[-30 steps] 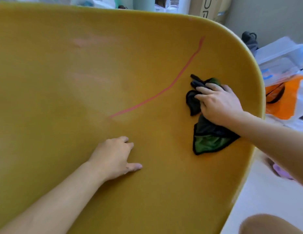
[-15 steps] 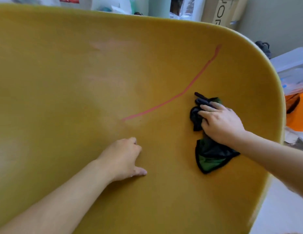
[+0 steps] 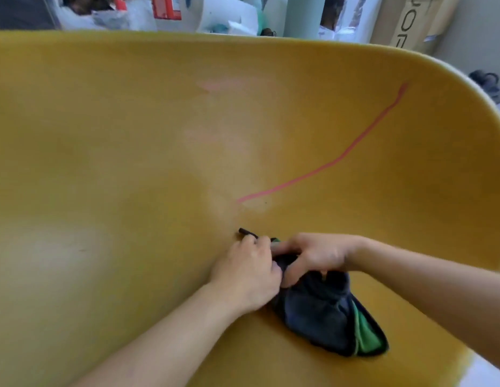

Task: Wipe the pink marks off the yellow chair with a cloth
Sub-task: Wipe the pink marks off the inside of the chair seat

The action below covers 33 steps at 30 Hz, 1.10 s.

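Observation:
The yellow chair (image 3: pixel 103 163) fills the view. A long pink line (image 3: pixel 335 160) runs from the seat's middle up to the upper right rim. Fainter pink smudges (image 3: pixel 218 85) show higher on the backrest. The dark cloth with a green edge (image 3: pixel 327 314) lies bunched on the seat in front of the line's lower end. My left hand (image 3: pixel 246 272) and my right hand (image 3: pixel 315 255) meet at the cloth's top, and both grip it with curled fingers. A thin black strip of the cloth (image 3: pixel 247 233) sticks out past my left hand.
Behind the chair stand white bags (image 3: pixel 215 12), a pale green column (image 3: pixel 302 15) and a cardboard box (image 3: pixel 405 20). A dark shoe (image 3: pixel 486 81) lies on the floor at the far right. The chair's right rim (image 3: pixel 466 71) curves down toward the floor.
My right hand dragged the cloth down and left, away from the pink line, to the seat's middle. My left hand left the bare seat and took hold of the cloth. The camera tilted down.

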Tool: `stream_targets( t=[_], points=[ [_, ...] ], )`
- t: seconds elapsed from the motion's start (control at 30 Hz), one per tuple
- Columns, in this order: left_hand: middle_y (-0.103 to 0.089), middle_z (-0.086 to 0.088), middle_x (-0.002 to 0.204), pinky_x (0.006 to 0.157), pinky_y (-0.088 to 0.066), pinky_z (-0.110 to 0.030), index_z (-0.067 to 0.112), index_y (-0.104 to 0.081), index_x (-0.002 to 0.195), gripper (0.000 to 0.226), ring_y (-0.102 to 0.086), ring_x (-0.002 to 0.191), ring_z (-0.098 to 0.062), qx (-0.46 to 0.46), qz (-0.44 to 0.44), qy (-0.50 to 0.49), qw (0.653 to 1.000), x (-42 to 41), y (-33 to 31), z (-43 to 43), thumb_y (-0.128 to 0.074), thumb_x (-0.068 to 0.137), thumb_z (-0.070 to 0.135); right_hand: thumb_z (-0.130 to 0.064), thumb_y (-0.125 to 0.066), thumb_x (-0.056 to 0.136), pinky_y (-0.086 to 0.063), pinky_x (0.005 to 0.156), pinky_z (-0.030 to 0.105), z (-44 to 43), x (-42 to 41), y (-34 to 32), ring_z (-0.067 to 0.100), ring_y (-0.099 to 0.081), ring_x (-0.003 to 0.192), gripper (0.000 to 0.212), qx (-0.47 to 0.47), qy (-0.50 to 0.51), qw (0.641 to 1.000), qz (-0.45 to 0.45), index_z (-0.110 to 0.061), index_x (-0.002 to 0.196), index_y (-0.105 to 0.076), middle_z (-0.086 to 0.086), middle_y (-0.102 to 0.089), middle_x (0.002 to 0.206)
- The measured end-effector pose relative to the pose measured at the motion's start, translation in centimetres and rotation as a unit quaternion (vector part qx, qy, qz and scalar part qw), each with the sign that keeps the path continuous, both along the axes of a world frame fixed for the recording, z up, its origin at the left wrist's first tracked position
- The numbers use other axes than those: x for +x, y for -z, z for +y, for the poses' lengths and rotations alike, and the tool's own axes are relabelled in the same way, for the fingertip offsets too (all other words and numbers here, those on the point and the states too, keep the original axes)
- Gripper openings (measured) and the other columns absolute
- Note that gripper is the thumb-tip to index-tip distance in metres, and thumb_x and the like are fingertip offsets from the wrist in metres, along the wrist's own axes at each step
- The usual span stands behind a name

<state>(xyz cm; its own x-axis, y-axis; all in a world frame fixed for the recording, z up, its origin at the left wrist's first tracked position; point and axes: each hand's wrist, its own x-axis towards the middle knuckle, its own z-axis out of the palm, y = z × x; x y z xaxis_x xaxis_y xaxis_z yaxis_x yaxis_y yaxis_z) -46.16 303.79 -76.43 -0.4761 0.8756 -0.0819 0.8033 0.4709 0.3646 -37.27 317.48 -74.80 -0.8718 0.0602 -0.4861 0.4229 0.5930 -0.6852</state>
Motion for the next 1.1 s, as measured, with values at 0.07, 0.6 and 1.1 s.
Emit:
stream_targets(
  t=[0.07, 0.6, 1.1],
  points=[
    [-0.036, -0.008, 0.147, 0.103, -0.037, -0.043, 0.021, -0.019, 0.146, 0.075, -0.038, 0.130, -0.031, -0.064, -0.049, 0.017, 0.997, 2.1, 0.5, 0.6, -0.036, 0.086, 0.063, -0.011, -0.061, 0.087, -0.051, 0.096, 0.037, 3.8, -0.1, -0.9, 0.012, -0.064, 0.104, 0.027, 0.001, 0.089, 0.996, 0.026, -0.023, 0.106, -0.075, -0.006, -0.073, 0.110],
    [-0.021, -0.006, 0.156, 0.115, -0.017, -0.051, 0.019, -0.027, 0.145, 0.078, -0.015, 0.144, -0.023, 0.062, 0.248, -0.288, 0.923, -11.1, 0.2, 2.6, -0.058, 0.074, 0.010, -0.013, -0.048, 0.083, -0.052, 0.069, 0.033, 6.8, -1.9, 3.0, 0.025, -0.061, 0.078, 0.021, 0.168, 0.170, 0.942, 0.235, -0.021, 0.077, -0.066, 0.001, -0.067, 0.078],
    [-0.022, 0.006, 0.155, 0.104, -0.027, -0.043, 0.041, -0.034, 0.142, 0.069, -0.023, 0.135, -0.023, 0.012, 0.299, -0.091, 0.950, -11.3, -1.1, 7.9, -0.051, 0.076, 0.026, -0.011, -0.049, 0.089, -0.032, 0.065, 0.027, 5.7, -0.5, 4.6, 0.013, -0.046, 0.073, 0.019, 0.220, 0.195, 0.900, 0.323, -0.020, 0.090, -0.066, -0.008, -0.046, 0.084]
  ],
)
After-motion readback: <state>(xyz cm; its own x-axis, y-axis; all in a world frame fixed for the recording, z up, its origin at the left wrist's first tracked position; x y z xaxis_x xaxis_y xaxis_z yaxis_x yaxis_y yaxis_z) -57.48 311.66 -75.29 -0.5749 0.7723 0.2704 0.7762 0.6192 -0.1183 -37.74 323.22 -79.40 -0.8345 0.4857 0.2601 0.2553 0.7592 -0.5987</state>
